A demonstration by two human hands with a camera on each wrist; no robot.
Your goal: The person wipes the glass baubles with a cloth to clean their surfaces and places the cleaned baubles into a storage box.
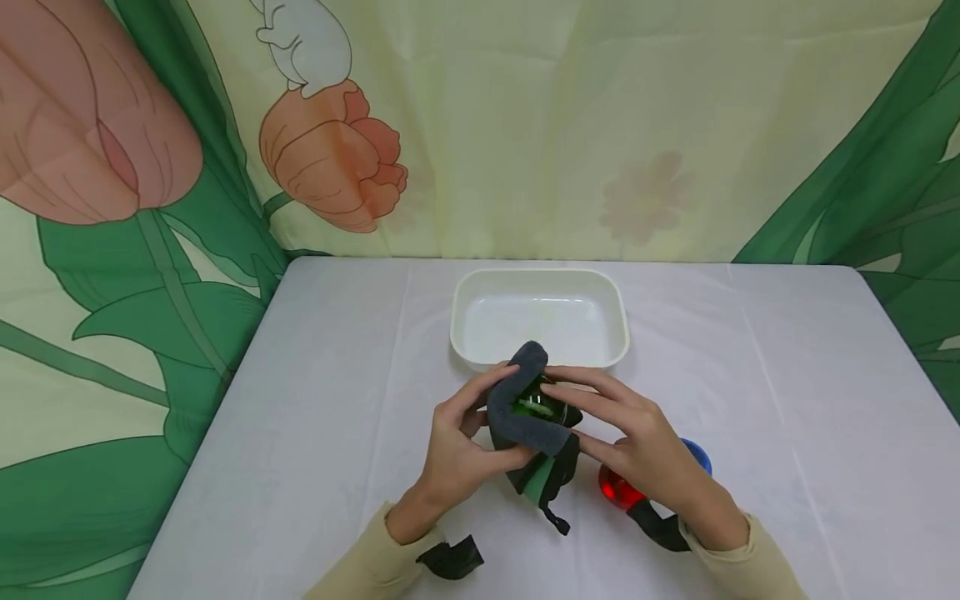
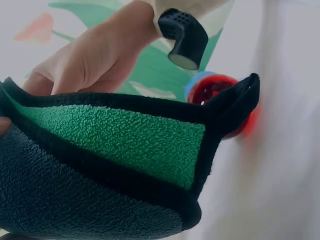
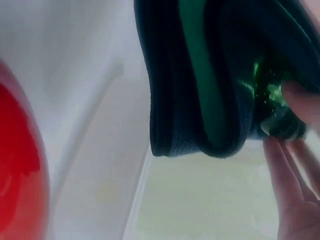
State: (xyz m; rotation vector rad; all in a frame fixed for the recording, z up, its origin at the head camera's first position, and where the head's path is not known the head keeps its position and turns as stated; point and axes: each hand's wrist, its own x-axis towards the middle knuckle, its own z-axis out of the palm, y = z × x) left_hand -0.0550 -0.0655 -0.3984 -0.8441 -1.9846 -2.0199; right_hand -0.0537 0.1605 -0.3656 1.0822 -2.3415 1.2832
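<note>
A dark grey cloth [image 1: 528, 429] with a green side, black edging and a loop at one corner wraps part of a shiny green glass vessel [image 1: 538, 403]. My left hand [image 1: 463, 446] grips the cloth from the left, its thumb along the near fold. From the right, my right hand [image 1: 633, 421] holds the green vessel with its fingers bent over the top edge. The left wrist view shows the cloth's green side [image 2: 140, 135] up close. Folds of cloth hide most of the vessel; glints of green glass [image 3: 275, 97] show in the right wrist view.
Behind the hands stands a white rectangular tray [image 1: 540, 321]. Red [image 1: 619, 490] and blue [image 1: 697, 455] shiny vessels sit close together under my right forearm. Black wrist mounts [image 1: 453, 558] hang by both sleeves. A printed curtain [image 1: 510, 125] closes off the back.
</note>
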